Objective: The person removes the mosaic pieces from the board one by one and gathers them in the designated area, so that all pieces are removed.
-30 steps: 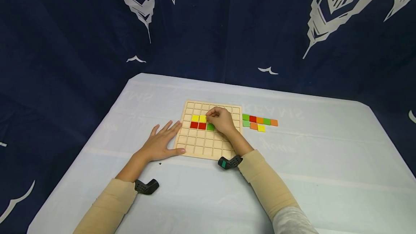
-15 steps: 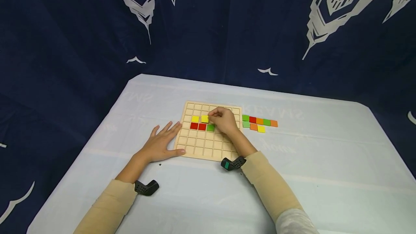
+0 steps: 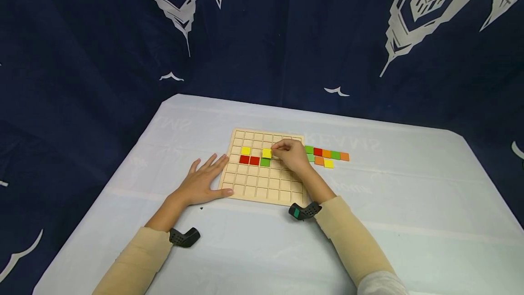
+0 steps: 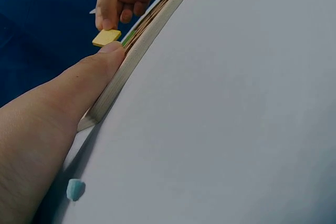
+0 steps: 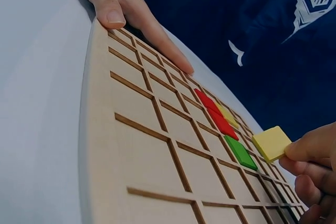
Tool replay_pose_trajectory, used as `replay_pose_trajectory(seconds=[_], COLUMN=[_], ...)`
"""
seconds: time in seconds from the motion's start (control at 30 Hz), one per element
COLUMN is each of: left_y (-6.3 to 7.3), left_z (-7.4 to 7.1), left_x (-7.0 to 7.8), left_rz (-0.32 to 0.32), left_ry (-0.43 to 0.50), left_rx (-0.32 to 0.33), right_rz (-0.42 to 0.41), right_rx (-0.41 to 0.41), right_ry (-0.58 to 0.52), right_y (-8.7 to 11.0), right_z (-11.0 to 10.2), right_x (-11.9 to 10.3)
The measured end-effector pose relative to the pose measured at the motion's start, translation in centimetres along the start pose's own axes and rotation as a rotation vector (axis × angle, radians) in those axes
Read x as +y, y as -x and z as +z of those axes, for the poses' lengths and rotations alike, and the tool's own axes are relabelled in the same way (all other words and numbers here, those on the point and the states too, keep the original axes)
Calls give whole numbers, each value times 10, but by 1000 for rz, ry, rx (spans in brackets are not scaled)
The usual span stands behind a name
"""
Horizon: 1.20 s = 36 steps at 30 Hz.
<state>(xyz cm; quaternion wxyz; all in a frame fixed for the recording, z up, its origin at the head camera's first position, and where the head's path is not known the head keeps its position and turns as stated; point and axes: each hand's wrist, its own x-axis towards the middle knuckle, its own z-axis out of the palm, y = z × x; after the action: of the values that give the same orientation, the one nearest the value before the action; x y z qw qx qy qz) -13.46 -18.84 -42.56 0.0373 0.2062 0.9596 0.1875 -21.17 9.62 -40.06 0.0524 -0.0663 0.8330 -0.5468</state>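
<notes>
Between thumb and fingers, my right hand (image 3: 291, 154) pinches a yellow square tile (image 5: 271, 144), held just above the wooden grid board (image 5: 142, 156). In the board lie two red tiles (image 3: 249, 160), a green tile (image 3: 265, 162) to their right and another yellow tile (image 3: 245, 150) behind the left red one. The held tile hangs beyond the green one in the head view. My left hand (image 3: 201, 180) rests with spread fingers at the board's left edge, its thumb (image 4: 100, 69) on the near left corner.
Right of the board, two rows of loose tiles lie on the white table (image 3: 393, 204): green, red, orange and yellow, such as a yellow tile (image 3: 329, 163). A small speck (image 3: 201, 208) lies near the left wrist. A dark blue patterned cloth (image 3: 262, 49) hangs behind.
My right hand has lifted the second yellow tile from beside the first and carried it right, to behind the green tile. The left hand has stayed in place.
</notes>
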Motion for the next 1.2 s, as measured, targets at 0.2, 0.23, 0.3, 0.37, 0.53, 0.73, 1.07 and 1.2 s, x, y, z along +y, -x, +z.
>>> replay_pose_trajectory(seconds=[0.2,0.23,0.3,0.37,0.53,0.73,1.07,1.2], left_y=[0,0,0,0,-1,-1,0,0], left_z=[0,0,0,0,0,0,-1,-1], left_x=[0,0,0,0,-1,-1,1,2], left_rz=[3,3,2,0,4,6,-3,-4], left_ry=[3,4,5,4,-1,-1,4,0], left_rx=[-1,-2,-2,-3,0,1,-3,-4], right_rz=[11,12,18,24,35,49,43,52], right_rx=[7,10,21,30,42,57,69,70], right_ry=[-19,-14,0,19,50,70,45,46], right_y=[6,7,8,10,13,16,24,27], right_z=[-10,-12,-15,-19,-28,-38,-49,-54], right_x=[3,3,4,6,9,14,17,19])
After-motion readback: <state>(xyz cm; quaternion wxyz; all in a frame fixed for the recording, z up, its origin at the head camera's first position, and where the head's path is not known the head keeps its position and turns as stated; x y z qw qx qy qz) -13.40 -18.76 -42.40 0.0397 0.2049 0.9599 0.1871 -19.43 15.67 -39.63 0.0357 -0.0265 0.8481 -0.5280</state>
